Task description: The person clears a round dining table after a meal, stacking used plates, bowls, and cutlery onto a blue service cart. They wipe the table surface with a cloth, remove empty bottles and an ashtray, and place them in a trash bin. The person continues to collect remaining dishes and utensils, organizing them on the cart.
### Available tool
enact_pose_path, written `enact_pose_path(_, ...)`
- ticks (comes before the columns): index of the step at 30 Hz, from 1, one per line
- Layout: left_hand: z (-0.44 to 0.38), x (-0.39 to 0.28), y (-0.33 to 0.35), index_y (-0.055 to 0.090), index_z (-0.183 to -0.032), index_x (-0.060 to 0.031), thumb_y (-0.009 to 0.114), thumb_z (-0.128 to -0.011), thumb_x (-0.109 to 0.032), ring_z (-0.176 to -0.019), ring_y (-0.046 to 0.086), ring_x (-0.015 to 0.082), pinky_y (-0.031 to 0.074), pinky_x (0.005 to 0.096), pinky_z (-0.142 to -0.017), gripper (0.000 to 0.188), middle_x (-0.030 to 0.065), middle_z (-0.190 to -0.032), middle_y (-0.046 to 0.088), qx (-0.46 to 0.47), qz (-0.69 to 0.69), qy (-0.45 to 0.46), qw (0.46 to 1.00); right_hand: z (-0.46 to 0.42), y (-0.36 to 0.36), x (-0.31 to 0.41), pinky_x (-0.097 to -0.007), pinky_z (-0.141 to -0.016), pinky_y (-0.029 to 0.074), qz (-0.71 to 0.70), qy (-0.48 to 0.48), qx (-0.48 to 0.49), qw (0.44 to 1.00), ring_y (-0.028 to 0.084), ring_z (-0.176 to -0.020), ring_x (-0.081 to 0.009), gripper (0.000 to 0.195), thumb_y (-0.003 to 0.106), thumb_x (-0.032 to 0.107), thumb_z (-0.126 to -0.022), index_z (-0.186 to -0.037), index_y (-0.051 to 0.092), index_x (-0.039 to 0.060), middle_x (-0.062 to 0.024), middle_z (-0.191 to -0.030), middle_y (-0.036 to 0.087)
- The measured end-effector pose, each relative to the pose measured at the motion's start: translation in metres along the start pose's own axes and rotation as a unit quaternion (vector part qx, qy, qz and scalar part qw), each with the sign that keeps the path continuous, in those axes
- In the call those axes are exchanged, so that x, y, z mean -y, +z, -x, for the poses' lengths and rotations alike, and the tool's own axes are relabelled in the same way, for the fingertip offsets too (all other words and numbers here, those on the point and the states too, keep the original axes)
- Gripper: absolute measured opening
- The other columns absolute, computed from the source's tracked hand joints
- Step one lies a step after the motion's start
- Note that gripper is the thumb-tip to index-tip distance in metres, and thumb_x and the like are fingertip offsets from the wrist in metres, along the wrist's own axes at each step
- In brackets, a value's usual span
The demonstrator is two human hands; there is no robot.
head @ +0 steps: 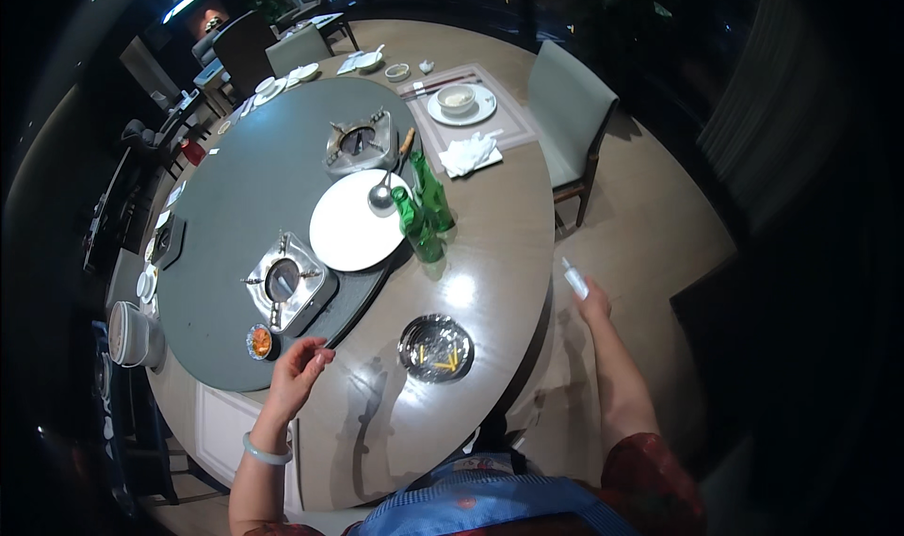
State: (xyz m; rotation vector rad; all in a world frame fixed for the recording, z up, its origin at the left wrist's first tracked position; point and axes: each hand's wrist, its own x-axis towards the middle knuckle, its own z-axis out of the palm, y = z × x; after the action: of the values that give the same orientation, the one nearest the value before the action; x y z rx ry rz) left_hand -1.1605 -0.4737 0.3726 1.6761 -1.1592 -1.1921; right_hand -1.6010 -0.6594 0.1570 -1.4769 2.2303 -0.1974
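Observation:
My left hand (pixel 300 375), with a pale bangle (pixel 267 451) on its wrist, hovers near the front edge of the grey turntable (pixel 233 161). Its fingers are loosely curled and I see nothing in them. A small patterned bowl of orange food (pixel 260 342) sits just past it. Beyond the round table's right edge, my right hand (pixel 595 301) grips a small whitish object (pixel 575 279) with a narrow tip; its exact kind is unclear. Between my hands, a glass ashtray (pixel 436 349) with several yellow cigarette butts rests on the wooden tabletop (pixel 487 253).
Two green glass bottles (pixel 421 225) stand by a large white plate (pixel 353 229) holding a metal ladle (pixel 381 195). Portable stoves (pixel 289 282) sit on the turntable. Farther back are a place setting (pixel 462 105), crumpled napkins (pixel 470 154) and a chair (pixel 572 119). A white bucket (pixel 134 335) is at left.

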Motion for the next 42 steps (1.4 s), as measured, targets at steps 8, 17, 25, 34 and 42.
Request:
enact_pose_path(8, -0.139, -0.025, 0.091, 0.028, -0.125, -0.0027, 0.065, -0.073, -0.016, -0.117, 0.034, 0.0243, 0.029, 0.036, -0.096, 0.066, 0.0155, -0.125, 0.036, -0.114, 0.015, 0.157, 0.981, -0.042, -0.04, 0.217, -0.0385, -0.09, 0.036, -0.319, -0.428, 0.029, 0.845, 0.044, -0.107, -0.0332, 0.062, 0.063, 0.024, -0.071, -0.124, 0.035, 0.0077, -0.0181, -0.118, 0.045)
enact_pose_path(17, -0.241, -0.035, 0.161, 0.043, -0.108, -0.0048, 0.059, -0.076, -0.006, -0.089, 0.048, 0.0114, 0.039, 0.0237, -0.078, 0.036, 0.0044, -0.096, 0.051, -0.234, 0.085, 0.111, 0.962, -0.038, -0.034, 0.333, -0.0363, -0.081, 0.041, -0.364, -0.562, 0.208, 0.713, 0.051, -0.096, -0.0325, 0.051, 0.063, 0.019, -0.07, -0.114, 0.04, 0.0085, -0.0166, -0.104, 0.052)
enact_pose_path(25, -0.237, -0.077, 0.203, 0.044, -0.089, -0.0043, 0.058, -0.078, -0.008, -0.068, 0.045, 0.0078, 0.039, 0.0215, -0.062, 0.019, 0.0014, -0.074, 0.048, -0.262, 0.028, 0.086, 0.961, -0.08, -0.104, 0.292, -0.0196, -0.057, 0.041, -0.454, -0.511, 0.327, 0.653, 0.05, -0.057, -0.0054, 0.02, 0.06, 0.013, -0.075, -0.093, 0.057, 0.0054, 0.0017, -0.063, 0.055)
enact_pose_path(34, -0.313, -0.186, 0.364, -0.011, -0.134, -0.0088, 0.051, -0.071, 0.004, -0.1, 0.046, 0.0229, 0.037, 0.0296, -0.085, 0.089, 0.0153, -0.113, 0.041, -0.037, -0.088, 0.121, 0.988, -0.238, -0.226, 0.172, -0.0327, -0.077, 0.044, -0.353, -0.582, 0.387, 0.622, 0.056, -0.086, -0.0261, 0.039, 0.066, 0.022, -0.067, -0.101, 0.056, 0.0076, -0.0117, -0.092, 0.056)
enact_pose_path(42, -0.439, -0.279, 0.535, -0.016, -0.131, -0.0033, 0.054, -0.072, -0.002, -0.093, 0.053, 0.0367, 0.042, 0.0339, -0.079, 0.092, 0.0242, -0.104, 0.049, 0.077, -0.129, 0.116, 0.982, -0.41, -0.338, 0.075, -0.0305, -0.076, 0.045, -0.272, -0.541, 0.303, 0.736, 0.058, -0.085, -0.0229, 0.036, 0.068, 0.021, -0.066, -0.098, 0.058, 0.0077, -0.0095, -0.092, 0.06)
